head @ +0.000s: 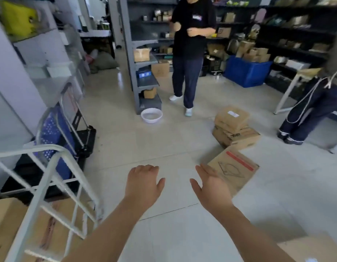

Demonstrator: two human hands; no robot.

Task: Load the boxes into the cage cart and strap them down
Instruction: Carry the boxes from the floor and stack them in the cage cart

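Boxes point(233, 171) (3, floor) beyond 2 relaxed hands point(143, 183) point(211, 188)

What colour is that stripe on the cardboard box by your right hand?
Red; the stripe shows best in the head view.

Nothing is reading clearly from where I am standing. The top box point(230, 121) is carrying a white label point(233, 114), its print blurring away. The lower box point(237, 138) is showing bold dark lettering on its side (letters or numbers, I cannot tell). The near box point(230, 174) is showing only a red stripe point(240, 161) and a line drawing. A patch point(197, 17) on a black shirt point(190, 38) is staying illegible too.
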